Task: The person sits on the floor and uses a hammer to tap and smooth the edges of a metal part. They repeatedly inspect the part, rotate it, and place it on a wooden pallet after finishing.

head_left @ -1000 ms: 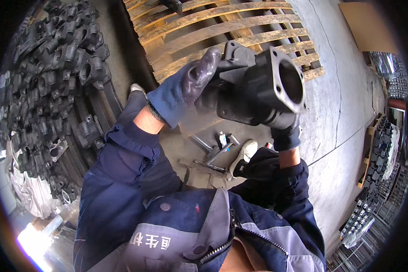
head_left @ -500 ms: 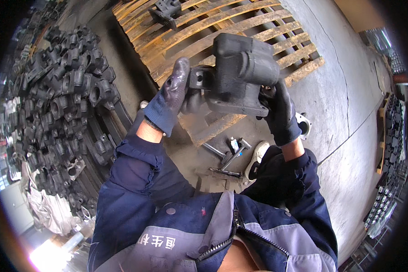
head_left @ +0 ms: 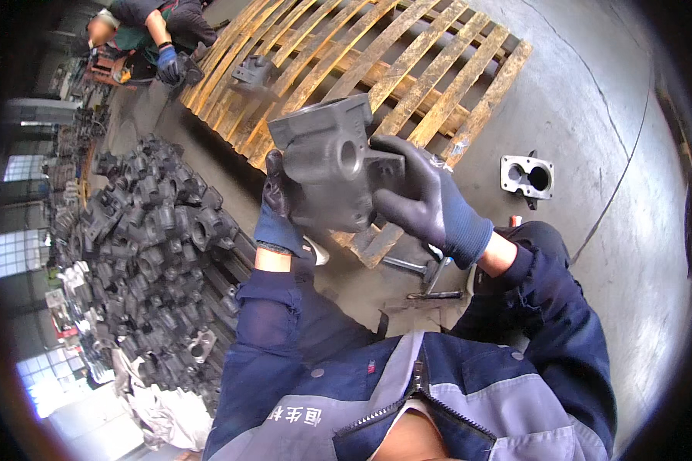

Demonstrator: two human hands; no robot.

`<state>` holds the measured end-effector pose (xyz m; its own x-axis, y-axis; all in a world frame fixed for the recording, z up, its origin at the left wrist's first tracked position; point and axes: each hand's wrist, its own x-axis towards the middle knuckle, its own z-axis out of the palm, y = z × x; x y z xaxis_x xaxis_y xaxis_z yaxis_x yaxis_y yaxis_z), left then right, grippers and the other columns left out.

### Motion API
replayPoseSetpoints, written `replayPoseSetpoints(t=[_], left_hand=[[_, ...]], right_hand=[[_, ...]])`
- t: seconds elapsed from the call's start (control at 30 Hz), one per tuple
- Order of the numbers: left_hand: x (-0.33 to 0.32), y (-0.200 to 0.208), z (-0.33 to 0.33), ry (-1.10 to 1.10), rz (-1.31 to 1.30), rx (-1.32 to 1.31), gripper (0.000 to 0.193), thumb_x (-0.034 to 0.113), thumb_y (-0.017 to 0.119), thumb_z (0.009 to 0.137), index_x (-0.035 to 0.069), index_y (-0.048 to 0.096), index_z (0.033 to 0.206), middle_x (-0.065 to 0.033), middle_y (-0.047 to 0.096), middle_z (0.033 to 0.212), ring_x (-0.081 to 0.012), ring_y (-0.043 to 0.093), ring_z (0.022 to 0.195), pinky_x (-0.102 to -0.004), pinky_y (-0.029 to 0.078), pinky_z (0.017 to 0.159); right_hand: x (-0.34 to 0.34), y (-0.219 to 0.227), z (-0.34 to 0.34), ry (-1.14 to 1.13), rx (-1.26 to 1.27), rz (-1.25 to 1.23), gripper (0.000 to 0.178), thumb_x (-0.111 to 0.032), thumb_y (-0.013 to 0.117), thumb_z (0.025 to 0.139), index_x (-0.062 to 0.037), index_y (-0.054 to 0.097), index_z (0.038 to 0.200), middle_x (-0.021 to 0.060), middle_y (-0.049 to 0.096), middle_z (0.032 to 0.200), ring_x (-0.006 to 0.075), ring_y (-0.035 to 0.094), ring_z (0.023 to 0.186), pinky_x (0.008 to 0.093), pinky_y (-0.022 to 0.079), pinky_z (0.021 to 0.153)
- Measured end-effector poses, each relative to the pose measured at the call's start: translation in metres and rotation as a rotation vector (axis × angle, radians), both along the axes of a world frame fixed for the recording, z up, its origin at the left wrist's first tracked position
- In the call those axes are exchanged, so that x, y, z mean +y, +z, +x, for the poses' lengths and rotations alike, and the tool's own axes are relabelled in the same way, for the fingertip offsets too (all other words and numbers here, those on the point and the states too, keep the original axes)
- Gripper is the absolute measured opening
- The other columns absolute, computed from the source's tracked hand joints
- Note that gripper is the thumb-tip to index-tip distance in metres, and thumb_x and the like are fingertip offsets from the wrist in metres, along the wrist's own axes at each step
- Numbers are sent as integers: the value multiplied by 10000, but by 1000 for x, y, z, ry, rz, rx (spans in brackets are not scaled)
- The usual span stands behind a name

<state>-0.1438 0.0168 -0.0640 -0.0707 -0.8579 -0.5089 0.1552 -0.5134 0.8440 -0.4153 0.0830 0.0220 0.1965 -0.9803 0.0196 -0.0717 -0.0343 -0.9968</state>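
Observation:
Both my hands, in dark coated gloves with blue cuffs, hold a dark grey metal casting point(head_left: 327, 165) up in front of me, above the near edge of the pallet. It has a rounded body, a round bore facing right and a flat flange tilted up at the top. My left hand point(head_left: 275, 192) supports its left side, with most fingers hidden behind it. On the right, my right hand point(head_left: 423, 192) grips a lug that juts from the body, thumb below and fingers above. The casting's underside is slightly blurred.
A slatted wooden pallet point(head_left: 488, 100) lies ahead, bearing another casting point(head_left: 254, 73). At left rises a heap of castings point(head_left: 154, 246). A flanged part point(head_left: 546, 165) sits on the floor at right; a hammer point(head_left: 404, 265) lies near my feet. A co-worker's gloved hand point(head_left: 169, 67) shows far left.
The casting has been turned over, its flange now at the top and its bore showing. My right hand has shifted onto the lug. The view has swung, bringing a co-worker into sight.

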Motion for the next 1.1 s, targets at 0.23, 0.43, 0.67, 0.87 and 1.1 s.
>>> replayPoseSetpoints(t=[0.23, 0.43, 0.67, 0.87, 1.1], left_hand=[[5, 8, 4, 58, 11, 223, 466, 414, 481, 958, 73, 521, 1273, -106, 599, 1195, -225, 592, 1051, -373, 495, 910], [15, 8, 3, 12, 6, 567, 439, 366, 521, 947, 88, 512, 1287, -95, 592, 1215, -229, 582, 1075, -380, 488, 931], [5, -8, -31, -379, -566, -351, 320, 169, 521, 933, 60, 495, 1233, -84, 565, 1186, -192, 559, 1063, -318, 466, 918], [28, 21, -54, -105, -74, 280, 415, 316, 479, 968, 65, 455, 1297, -95, 538, 1235, -216, 549, 1085, -353, 451, 957], [39, 17, -57, -57, -92, 312, 491, 408, 441, 993, 82, 425, 1360, -115, 517, 1292, -254, 531, 1138, -384, 438, 999]], right_hand=[[20, -3, 1, 94, 104, -87, 665, -57, 587, 810, -14, 281, 1399, 210, 602, 1145, 294, 642, 1038, 349, 509, 868], [22, -8, 5, 62, 190, -73, 673, -153, 657, 829, -30, 285, 1376, 246, 633, 1012, 361, 653, 943, 406, 530, 775], [19, -5, 8, 27, 368, -259, 743, -285, 686, 793, -9, 270, 1342, 263, 629, 793, 445, 632, 748, 501, 505, 644], [26, 11, 7, 134, 542, -342, 742, -323, 689, 782, 74, 311, 1282, 225, 631, 756, 396, 639, 709, 476, 500, 634], [31, 20, 6, 126, 627, -380, 659, -300, 672, 779, 92, 379, 1221, 205, 632, 736, 365, 639, 685, 447, 502, 624]])
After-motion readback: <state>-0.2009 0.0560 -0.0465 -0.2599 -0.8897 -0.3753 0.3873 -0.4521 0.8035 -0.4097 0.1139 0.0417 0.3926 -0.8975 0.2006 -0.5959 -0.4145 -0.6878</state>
